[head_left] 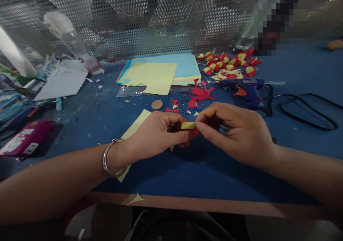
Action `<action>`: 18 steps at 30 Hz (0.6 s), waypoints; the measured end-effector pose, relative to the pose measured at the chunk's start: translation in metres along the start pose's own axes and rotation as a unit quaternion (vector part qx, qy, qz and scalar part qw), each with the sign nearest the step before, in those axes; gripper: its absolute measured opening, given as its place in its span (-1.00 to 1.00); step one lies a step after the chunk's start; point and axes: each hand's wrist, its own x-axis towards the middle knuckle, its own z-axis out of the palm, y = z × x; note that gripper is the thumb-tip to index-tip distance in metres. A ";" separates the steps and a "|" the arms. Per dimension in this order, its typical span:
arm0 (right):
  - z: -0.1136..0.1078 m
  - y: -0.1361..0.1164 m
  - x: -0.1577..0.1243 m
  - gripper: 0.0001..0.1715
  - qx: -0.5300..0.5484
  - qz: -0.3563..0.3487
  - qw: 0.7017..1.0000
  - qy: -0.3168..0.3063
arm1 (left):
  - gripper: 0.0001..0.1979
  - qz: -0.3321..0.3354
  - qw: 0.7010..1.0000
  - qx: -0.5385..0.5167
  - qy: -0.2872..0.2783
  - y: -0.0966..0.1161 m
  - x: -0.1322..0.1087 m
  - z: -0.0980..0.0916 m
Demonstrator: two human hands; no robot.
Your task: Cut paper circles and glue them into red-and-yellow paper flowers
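Over the blue table, a small curled piece of yellow paper (188, 125) with some red at its edge is pinched between my two hands. My left hand (158, 132), with a silver bangle at the wrist, grips it from the left between thumb and fingers. From the right, the thumb and forefinger of my right hand (233, 130) close on its other end. Under my left wrist lies a yellow paper strip (136, 125). Red paper scraps (199, 93) and a round wooden disc (157, 104) rest just beyond my hands.
A blue glue gun (249, 89) with a black cord lies at the right. Behind it are several red and yellow paper pieces (230, 62). Stacked paper sheets (160, 73) sit at the back centre. A bottle (73, 41) and a magenta pouch (28, 137) are on the left.
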 end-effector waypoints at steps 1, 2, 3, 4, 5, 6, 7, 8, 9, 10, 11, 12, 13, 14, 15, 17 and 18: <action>0.000 0.000 0.000 -0.85 0.008 0.005 1.000 -0.001 | -0.78 -0.006 1.000 -0.001 -0.002 -0.001 0.000 -0.001; 0.000 0.001 0.000 -0.84 0.016 0.011 1.000 -0.005 | -0.75 -0.009 1.000 -0.002 -0.003 -0.002 0.001 -0.001; 0.000 0.001 0.001 -0.84 0.025 0.016 1.000 -0.010 | -0.74 -0.008 1.000 -0.004 -0.002 -0.002 0.001 -0.002; 0.000 0.001 0.001 -0.83 0.031 0.019 0.999 -0.014 | -0.73 -0.007 1.000 -0.008 0.000 -0.003 0.001 -0.002; 0.000 0.001 0.001 -0.83 0.036 0.021 0.999 -0.016 | -0.73 -0.007 1.000 -0.014 0.003 -0.003 0.001 -0.002; 0.000 0.001 0.001 -0.82 0.039 0.020 0.999 -0.016 | -0.73 -0.007 1.000 -0.020 0.005 -0.003 0.001 -0.002; 0.000 0.001 0.001 -0.82 0.041 0.020 0.999 -0.016 | -0.73 -0.008 1.000 -0.024 0.007 -0.003 0.001 -0.002; -0.001 0.001 0.001 -0.83 0.042 0.020 0.999 -0.016 | -0.73 -0.009 1.000 -0.026 0.008 -0.003 0.001 -0.002; -0.001 0.001 0.002 -0.83 0.043 0.020 0.999 -0.017 | -0.74 -0.007 1.000 -0.024 0.009 -0.003 0.001 -0.002; -0.001 0.001 0.002 -0.83 0.044 0.022 0.999 -0.020 | -0.74 -0.003 1.000 -0.019 0.011 -0.003 0.001 -0.002; -0.001 0.001 0.002 -0.83 0.045 0.023 0.998 -0.022 | -0.75 0.002 1.000 -0.012 0.012 -0.003 0.001 -0.002; -0.002 0.001 0.001 -0.83 0.047 0.025 0.998 -0.024 | -0.74 0.008 1.000 -0.004 0.013 -0.002 0.000 -0.002; -0.002 0.001 0.001 -0.83 0.049 0.026 0.998 -0.027 | -0.73 0.011 1.000 0.003 0.013 -0.002 0.000 -0.002; -0.002 0.001 0.001 -0.83 0.052 0.028 0.998 -0.029 | -0.72 0.014 1.000 0.008 0.012 -0.002 0.000 -0.002; -0.002 0.001 0.001 -0.83 0.055 0.031 0.998 -0.031 | -0.71 0.015 1.000 0.011 0.007 -0.001 0.000 -0.002; -0.003 0.001 0.000 -0.83 0.062 0.036 0.997 -0.037 | -0.69 0.014 1.000 0.012 -0.008 -0.001 -0.001 -0.002; -0.003 0.001 0.000 -0.82 0.065 0.039 0.996 -0.040 | -0.68 0.011 1.000 0.011 -0.016 -0.001 -0.001 -0.003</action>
